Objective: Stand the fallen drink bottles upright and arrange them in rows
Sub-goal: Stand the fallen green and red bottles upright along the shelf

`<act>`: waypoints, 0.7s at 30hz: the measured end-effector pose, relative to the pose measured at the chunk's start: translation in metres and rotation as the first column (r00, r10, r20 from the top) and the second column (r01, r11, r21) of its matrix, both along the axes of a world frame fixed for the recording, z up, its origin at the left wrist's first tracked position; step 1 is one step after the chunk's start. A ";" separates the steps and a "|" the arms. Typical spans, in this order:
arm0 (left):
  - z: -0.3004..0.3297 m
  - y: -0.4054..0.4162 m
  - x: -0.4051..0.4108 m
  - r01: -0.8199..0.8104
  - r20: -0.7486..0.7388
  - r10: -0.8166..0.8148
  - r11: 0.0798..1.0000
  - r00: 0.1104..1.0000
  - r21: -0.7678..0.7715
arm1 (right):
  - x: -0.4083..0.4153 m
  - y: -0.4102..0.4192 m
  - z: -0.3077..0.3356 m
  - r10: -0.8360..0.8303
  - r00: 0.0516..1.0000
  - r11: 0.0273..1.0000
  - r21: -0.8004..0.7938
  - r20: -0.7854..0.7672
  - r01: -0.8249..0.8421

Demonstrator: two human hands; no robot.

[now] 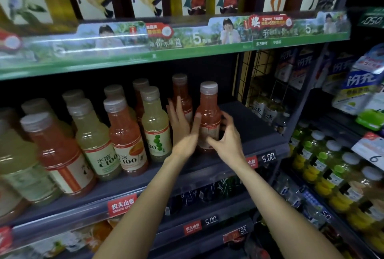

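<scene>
Both hands flank one upright red bottle [208,117] at shelf [239,150] front; right hand [227,137] curled round its label, left hand [182,125] flat-fingered, thumb touching; long axis vertical; second red bottle [181,92] beyond left fingers

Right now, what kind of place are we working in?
Most likely a shop's drinks aisle: tiered shelves stocked with bottled drinks, price tags reading 5.00 on the shelf edges, and a promotional banner along the shelf above.
</scene>
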State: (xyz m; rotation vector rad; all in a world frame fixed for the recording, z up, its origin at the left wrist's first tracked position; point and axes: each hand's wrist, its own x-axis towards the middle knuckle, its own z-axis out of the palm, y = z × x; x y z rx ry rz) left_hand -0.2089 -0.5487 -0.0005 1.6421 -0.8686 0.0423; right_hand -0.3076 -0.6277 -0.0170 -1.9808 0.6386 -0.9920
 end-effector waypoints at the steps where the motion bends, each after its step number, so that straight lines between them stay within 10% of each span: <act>1: 0.000 -0.004 0.005 -0.010 -0.072 0.007 0.999 0.997 -0.043 | 0.000 -0.003 -0.001 -0.010 1.000 1.000 -0.007 -0.009 0.010; 5: 0.003 -0.015 0.019 -0.023 -0.280 0.010 0.999 0.960 -0.046 | -0.001 -0.007 -0.001 0.001 1.000 1.000 -0.006 -0.016 -0.001; 21: -0.003 -0.047 0.007 0.264 -0.214 -0.244 0.962 0.946 0.066 | -0.055 -0.063 -0.004 -0.302 0.953 0.953 -0.033 0.022 0.303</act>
